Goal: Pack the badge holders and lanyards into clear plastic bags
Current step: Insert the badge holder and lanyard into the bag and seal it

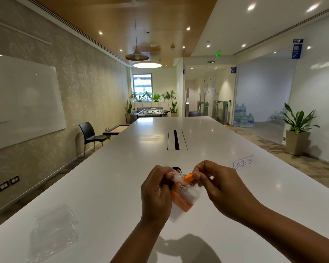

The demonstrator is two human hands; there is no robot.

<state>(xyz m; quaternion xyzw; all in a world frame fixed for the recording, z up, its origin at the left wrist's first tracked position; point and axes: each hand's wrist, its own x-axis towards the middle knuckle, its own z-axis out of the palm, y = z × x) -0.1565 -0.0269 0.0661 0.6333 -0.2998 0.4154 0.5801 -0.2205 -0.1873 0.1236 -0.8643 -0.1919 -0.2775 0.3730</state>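
A long white table [122,177] with a glossy top runs away into the room. On its near left part lies a flat pile of clear plastic bags [55,230]. Further to the right lies a paper label [245,164] with the handwritten word "CHECK-IN". A narrow cable slot [177,139] is set in the middle of the top.

Bright, even light from recessed ceiling spots [251,7] and pendant lamps [147,64] glares off the glossy tabletop [122,177] (soft shadows beneath the arms); wide-angle bending at edges.
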